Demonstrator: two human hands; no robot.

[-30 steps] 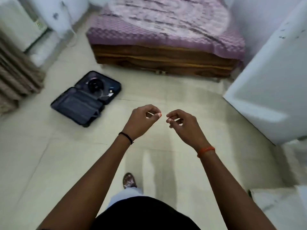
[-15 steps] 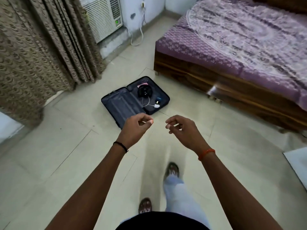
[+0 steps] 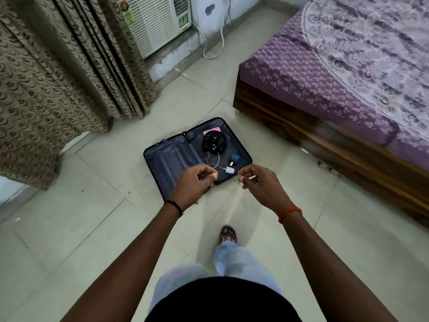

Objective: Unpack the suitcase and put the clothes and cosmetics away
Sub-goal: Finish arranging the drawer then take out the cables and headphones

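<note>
My left hand (image 3: 193, 185) is raised in front of me with the fingers curled inward and the thumb tip meeting the forefinger; nothing is visibly held in it. My right hand (image 3: 262, 185) is raised beside it, apart from it, fingers likewise curled with thumb and forefinger drawn close together; whether anything thin sits between them cannot be told at this resolution. The suitcase (image 3: 167, 159) lies open flat on the tiled floor (image 3: 69, 228), ahead of both hands and partly covered by them in the view, between the curtain (image 3: 46, 89) on the left and the bed (image 3: 336, 77) on the right. Its left half shows bare lining. Its right half contains black headphones (image 3: 214, 142), a pink item (image 3: 212, 130) at the far edge, a small blue box (image 3: 235, 157), a small yellow item (image 3: 231, 163), and a white charger (image 3: 230, 169) with a thin white cable. One foot in a patterned sandal (image 3: 228, 233) is planted on the floor below the hands. A window air conditioner (image 3: 157, 22) stands against the far wall.
</note>
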